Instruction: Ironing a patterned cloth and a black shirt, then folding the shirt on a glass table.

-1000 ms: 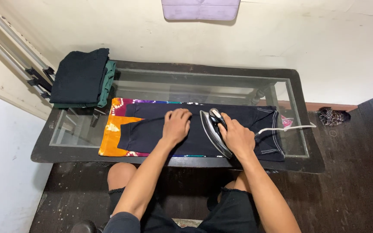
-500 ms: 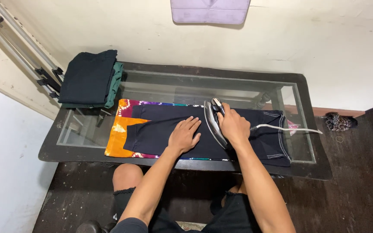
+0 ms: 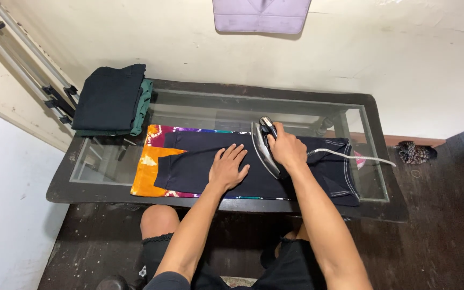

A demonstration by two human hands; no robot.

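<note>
Here we press our left hand [image 3: 229, 168] flat, fingers spread, on the dark garment [image 3: 200, 164] lying over a colourful cloth [image 3: 145, 165] on the glass table [image 3: 200, 107]. Just right of it on the garment, our right hand [image 3: 285, 150] grips the iron [image 3: 264, 146] by its handle.

Room was evenly, moderately lit by soft overhead light; no harsh shadows. Faint reflections showed on glass tabletop [image 3: 216, 110], no strong glare. Dark garment [image 3: 200, 164] lost fold detail in blacks. Floor under table was dim. Focus was sharp across frame; no motion blur. Wide lens bowed table edges toward corners.
</note>
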